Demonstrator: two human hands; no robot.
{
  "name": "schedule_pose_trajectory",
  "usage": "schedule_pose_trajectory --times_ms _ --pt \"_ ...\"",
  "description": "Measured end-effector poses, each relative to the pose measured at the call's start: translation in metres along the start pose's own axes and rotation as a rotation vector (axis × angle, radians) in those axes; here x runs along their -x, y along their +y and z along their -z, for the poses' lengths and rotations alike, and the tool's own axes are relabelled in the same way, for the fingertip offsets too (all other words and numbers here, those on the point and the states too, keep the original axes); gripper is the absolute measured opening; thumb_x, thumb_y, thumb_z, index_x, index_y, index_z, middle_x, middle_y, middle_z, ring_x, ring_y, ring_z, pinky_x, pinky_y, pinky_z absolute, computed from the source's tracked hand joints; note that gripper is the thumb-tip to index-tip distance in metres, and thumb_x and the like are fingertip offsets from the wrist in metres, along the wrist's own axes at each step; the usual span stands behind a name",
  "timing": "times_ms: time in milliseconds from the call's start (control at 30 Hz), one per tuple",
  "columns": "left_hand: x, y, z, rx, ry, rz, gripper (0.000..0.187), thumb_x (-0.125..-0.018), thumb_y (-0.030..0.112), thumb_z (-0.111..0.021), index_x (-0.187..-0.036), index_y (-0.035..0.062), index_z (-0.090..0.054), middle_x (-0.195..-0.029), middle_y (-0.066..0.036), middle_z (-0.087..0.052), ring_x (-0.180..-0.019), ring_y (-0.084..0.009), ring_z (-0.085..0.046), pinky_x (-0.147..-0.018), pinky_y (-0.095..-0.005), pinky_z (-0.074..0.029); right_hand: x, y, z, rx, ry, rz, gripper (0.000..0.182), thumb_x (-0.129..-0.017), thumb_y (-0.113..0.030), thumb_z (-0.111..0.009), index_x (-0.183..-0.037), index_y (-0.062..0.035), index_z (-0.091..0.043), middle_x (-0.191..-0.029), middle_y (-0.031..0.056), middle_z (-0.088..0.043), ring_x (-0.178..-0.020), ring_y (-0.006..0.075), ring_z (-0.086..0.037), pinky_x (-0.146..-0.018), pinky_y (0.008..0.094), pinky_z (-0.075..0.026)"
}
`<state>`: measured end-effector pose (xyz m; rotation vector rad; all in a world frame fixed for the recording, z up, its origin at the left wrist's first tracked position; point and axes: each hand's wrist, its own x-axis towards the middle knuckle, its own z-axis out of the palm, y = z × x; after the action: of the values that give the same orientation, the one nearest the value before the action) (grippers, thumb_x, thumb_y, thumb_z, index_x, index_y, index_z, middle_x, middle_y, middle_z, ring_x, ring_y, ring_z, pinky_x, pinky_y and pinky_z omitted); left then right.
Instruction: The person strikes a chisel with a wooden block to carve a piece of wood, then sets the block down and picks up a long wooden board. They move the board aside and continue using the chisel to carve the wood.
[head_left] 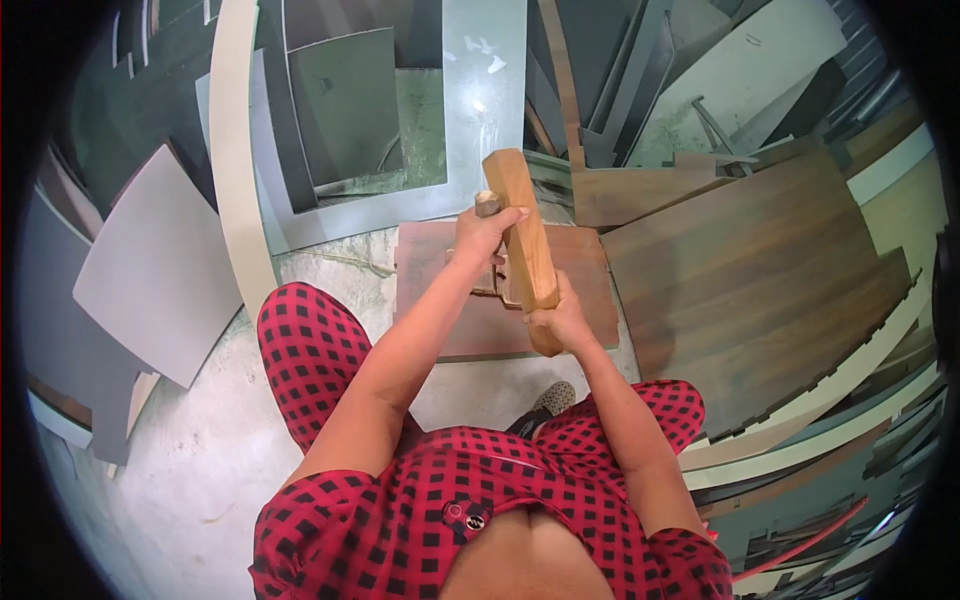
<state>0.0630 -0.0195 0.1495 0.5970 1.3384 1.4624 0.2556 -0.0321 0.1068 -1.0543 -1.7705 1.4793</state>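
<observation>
Both my hands hold a long wooden block [528, 230], shaped like the body of a hand plane, tilted above a reddish-brown board [430, 320]. My left hand [480, 236] is closed around a short, light-ended wooden peg [487, 203] beside the block's upper part, its thumb lying on the block. Wrapped around the lower end is my right hand [563, 318]. Some dark-edged shapes [484, 292] show on the board under the block, partly hidden by it and by my left hand; I cannot make out what they are.
A large wood-grain panel [760, 290] lies to the right. Pale grey panels [150, 265] lean at the left beside a long cream strip [235, 140]. A light grey frame [485, 110] stands ahead. More offcuts crowd the right edge, and a sandaled foot [553, 400] is below the board.
</observation>
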Motion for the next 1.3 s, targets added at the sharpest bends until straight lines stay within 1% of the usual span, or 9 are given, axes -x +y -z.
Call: schedule_pose_trajectory --times_ms 133,233,400,467,500,533,600,800,1300 --pt "-0.002 0.002 0.004 -0.018 -0.036 -0.024 0.054 -0.064 0.037 -0.078 -0.101 0.002 -0.058 -0.092 -0.01 -0.06 -0.079 -0.0221 -0.059 -0.051 -0.0401 -0.049 0.006 -0.009 -0.005 -0.158 -0.009 -0.059 0.062 -0.059 -0.002 -0.074 -0.114 -0.0037 -0.046 -0.102 0.0065 -0.059 -0.091 0.0158 -0.058 -0.08 0.0308 -0.047" --pt "-0.012 -0.002 0.014 -0.105 -0.073 -0.047 0.05 -0.065 0.04 -0.077 -0.094 0.0027 -0.058 -0.083 -0.006 -0.059 -0.07 -0.0187 -0.057 -0.048 -0.0361 -0.05 0.011 -0.027 -0.005 -0.137 0.02 -0.085 0.061 -0.06 -0.005 -0.076 -0.113 -0.0024 -0.046 -0.1 0.0075 -0.06 -0.089 0.0162 -0.059 -0.077 0.0306 -0.048" --pt "-0.034 -0.029 0.04 -0.245 -0.003 -0.106 0.037 -0.068 0.032 -0.076 -0.079 0.0052 -0.054 -0.067 -0.001 -0.052 -0.055 -0.0134 -0.051 -0.04 -0.0283 -0.047 0.02 -0.064 0.007 -0.104 0.118 -0.062 0.063 -0.059 -0.009 -0.077 -0.113 -0.0011 -0.047 -0.1 0.0098 -0.06 -0.087 0.0172 -0.06 -0.074 0.0311 -0.05" --pt "-0.044 -0.052 0.046 -0.238 -0.016 -0.138 0.034 -0.068 0.028 -0.076 -0.079 0.0055 -0.053 -0.067 -0.001 -0.052 -0.055 -0.0135 -0.051 -0.041 -0.0285 -0.046 0.026 -0.075 0.01 -0.124 0.178 0.041 0.064 -0.061 -0.009 -0.076 -0.118 0.0001 -0.047 -0.102 0.0074 -0.06 -0.091 0.0164 -0.058 -0.082 0.0303 -0.047" --pt "-0.047 -0.058 0.048 -0.227 -0.029 -0.178 0.031 -0.068 0.024 -0.075 -0.079 0.0057 -0.053 -0.067 -0.002 -0.052 -0.055 -0.0135 -0.051 -0.041 -0.0288 -0.046 0.028 -0.077 0.008 -0.148 0.215 0.073 0.063 -0.059 -0.008 -0.077 -0.113 0.0018 -0.047 -0.099 0.0092 -0.06 -0.087 0.0175 -0.06 -0.075 0.0315 -0.05" --pt "-0.05 -0.065 0.048 -0.231 -0.036 -0.175 0.031 -0.068 0.024 -0.075 -0.079 0.0057 -0.053 -0.067 -0.002 -0.052 -0.055 -0.0135 -0.051 -0.041 -0.0288 -0.046 0.03 -0.074 0.008 -0.15 0.223 0.07 0.063 -0.059 -0.008 -0.077 -0.113 0.0018 -0.047 -0.099 0.0092 -0.06 -0.087 0.0175 -0.06 -0.075 0.0315 -0.05" --pt "-0.054 -0.074 0.048 -0.29 -0.03 -0.207 0.027 -0.067 0.016 -0.074 -0.079 0.0056 -0.053 -0.067 -0.002 -0.053 -0.055 -0.0135 -0.052 -0.041 -0.0291 -0.045 0.033 -0.062 0.01 -0.073 0.183 0.022 0.06 -0.059 -0.006 -0.077 -0.111 0.0013 -0.048 -0.098 0.0088 -0.06 -0.085 0.0166 -0.06 -0.074 0.0312 -0.05" --pt "-0.066 -0.089 0.056 -0.312 -0.059 -0.2 0.025 -0.065 0.01 -0.072 -0.08 0.0051 -0.053 -0.069 -0.003 -0.054 -0.056 -0.014 -0.053 -0.043 -0.0302 -0.046 0.035 -0.038 0.0 -0.152 0.175 -0.111 0.059 -0.059 -0.004 -0.076 -0.111 0.0006 -0.049 -0.094 0.0075 -0.061 -0.082 0.0159 -0.059 -0.074 0.0299 -0.049" --pt "-0.082 -0.118 0.061 -0.318 -0.095 -0.119 0.025 -0.065 0.009 -0.07 -0.084 0.0067 -0.054 -0.07 -0.002 -0.054 -0.058 -0.0137 -0.053 -0.045 -0.0298 -0.047 0.027 -0.034 -0.005 -0.043 0.114 -0.137 0.06 -0.057 -0.006 -0.076 -0.111 0.0005 -0.05 -0.095 0.0077 -0.061 -0.085 0.0168 -0.059 -0.075 0.0313 -0.049"
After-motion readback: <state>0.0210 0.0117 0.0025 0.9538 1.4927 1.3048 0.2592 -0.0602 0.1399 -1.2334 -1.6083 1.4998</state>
